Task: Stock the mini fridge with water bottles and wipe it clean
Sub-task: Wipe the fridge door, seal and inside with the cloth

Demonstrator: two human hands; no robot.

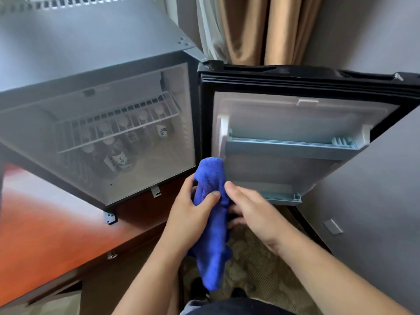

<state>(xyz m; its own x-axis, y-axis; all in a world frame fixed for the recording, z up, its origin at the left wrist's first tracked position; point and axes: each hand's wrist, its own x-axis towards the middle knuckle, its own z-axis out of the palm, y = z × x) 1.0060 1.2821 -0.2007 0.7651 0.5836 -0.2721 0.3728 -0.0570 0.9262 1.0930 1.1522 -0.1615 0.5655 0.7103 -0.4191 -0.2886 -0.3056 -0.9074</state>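
Grey walls, tan curtain (247, 30) hanging behind, patterned carpet (254, 264) underfoot; mini fridge (91, 53) sitting on a reddish wooden cabinet (45, 235), door (295, 123) swung wide open to the right. Water bottles (118, 160) standing inside on the fridge floor beneath a white wire shelf (118, 123), blurred. Left hand (193, 210) gripping a bunched blue cloth (213, 223) with thumb curled across it, right hand (252, 212) pinching the same cloth from the other side, both low before the door's inner face.
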